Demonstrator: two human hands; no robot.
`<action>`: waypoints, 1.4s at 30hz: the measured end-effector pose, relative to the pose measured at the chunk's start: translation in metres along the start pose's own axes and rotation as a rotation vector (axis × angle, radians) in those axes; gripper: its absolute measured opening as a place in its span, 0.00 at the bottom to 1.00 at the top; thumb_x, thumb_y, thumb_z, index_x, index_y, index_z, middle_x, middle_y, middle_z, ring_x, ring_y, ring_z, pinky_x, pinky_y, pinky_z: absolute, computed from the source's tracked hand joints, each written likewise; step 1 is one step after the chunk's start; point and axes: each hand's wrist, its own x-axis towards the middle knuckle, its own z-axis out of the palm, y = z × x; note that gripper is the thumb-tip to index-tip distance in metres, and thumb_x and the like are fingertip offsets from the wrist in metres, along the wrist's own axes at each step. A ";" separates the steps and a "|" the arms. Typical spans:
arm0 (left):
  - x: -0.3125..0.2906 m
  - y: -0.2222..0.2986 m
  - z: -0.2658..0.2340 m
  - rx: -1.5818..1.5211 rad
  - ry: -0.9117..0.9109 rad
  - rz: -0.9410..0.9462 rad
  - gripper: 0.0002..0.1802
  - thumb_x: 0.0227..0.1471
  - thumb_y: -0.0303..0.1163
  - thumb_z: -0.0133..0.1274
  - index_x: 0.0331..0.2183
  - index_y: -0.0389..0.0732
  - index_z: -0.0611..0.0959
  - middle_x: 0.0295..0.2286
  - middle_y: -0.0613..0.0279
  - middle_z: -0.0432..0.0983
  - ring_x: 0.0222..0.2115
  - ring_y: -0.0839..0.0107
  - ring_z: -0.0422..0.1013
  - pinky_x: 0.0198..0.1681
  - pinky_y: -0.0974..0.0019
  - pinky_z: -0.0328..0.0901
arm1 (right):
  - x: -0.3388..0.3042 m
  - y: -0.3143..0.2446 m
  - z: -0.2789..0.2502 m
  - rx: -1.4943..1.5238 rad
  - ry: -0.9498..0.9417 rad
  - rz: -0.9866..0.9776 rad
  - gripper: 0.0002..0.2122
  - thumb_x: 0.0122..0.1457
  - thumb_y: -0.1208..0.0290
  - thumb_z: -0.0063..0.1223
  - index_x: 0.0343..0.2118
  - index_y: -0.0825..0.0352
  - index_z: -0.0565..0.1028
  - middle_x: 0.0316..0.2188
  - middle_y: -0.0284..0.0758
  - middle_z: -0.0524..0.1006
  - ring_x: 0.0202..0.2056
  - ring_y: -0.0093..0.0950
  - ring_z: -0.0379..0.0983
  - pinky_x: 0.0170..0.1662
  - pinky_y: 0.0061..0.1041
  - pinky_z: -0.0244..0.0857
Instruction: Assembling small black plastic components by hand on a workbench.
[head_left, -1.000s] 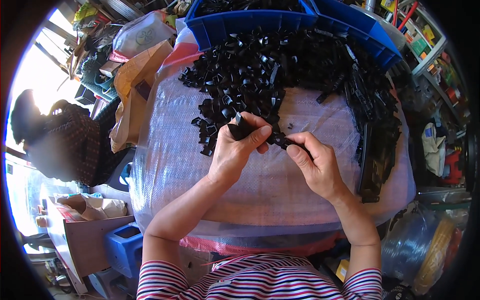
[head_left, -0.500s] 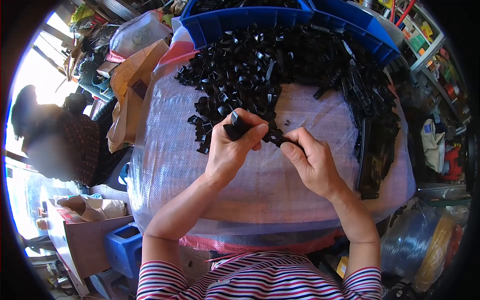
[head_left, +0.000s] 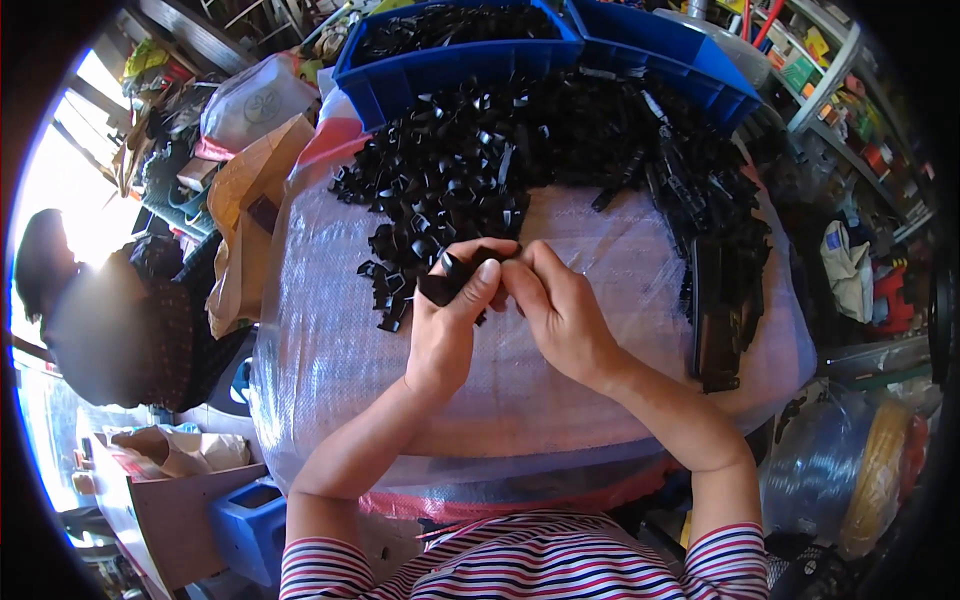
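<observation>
Bright daylight floods in from the left edge and blows out to white glare there — the centre is evenly lit and sharp. Fisheye bending curves the rim, with black corners; shadows stay soft.

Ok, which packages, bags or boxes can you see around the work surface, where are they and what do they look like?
Blue plastic bins: far edge, rectangular, holding black parts.
Brown paper bag: left of the surface, crumpled.
Clear plastic bag: upper left, bulging, whitish.
Cardboard box: lower left, open, brown.
Clear bag: lower right, yellow contents.
</observation>
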 end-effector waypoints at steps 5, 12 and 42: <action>0.015 -0.004 -0.022 -0.383 0.084 -0.329 0.14 0.54 0.39 0.43 0.39 0.42 0.75 0.39 0.60 0.72 0.42 0.67 0.68 0.40 0.62 0.64 | 0.043 0.001 -0.043 -0.770 -0.032 -0.126 0.06 0.58 0.72 0.40 0.32 0.67 0.69 0.27 0.40 0.69 0.28 0.32 0.68 0.31 0.29 0.64; 0.047 0.007 -0.037 -0.543 0.086 -0.407 0.14 0.51 0.35 0.45 0.40 0.41 0.73 0.37 0.52 0.73 0.41 0.55 0.69 0.40 0.50 0.66 | 0.059 0.058 -0.090 -1.256 0.032 -0.074 0.04 0.48 0.82 0.41 0.24 0.66 0.68 0.28 0.43 0.68 0.35 0.41 0.67 0.36 0.36 0.64; -0.006 0.024 -0.096 1.466 0.269 0.063 0.16 0.41 0.33 0.57 0.36 0.43 0.77 0.23 0.58 0.73 0.23 0.67 0.71 0.26 0.64 0.64 | 0.043 0.062 -0.063 -1.178 0.057 -0.132 0.08 0.48 0.83 0.44 0.32 0.70 0.73 0.40 0.45 0.69 0.41 0.40 0.65 0.45 0.31 0.61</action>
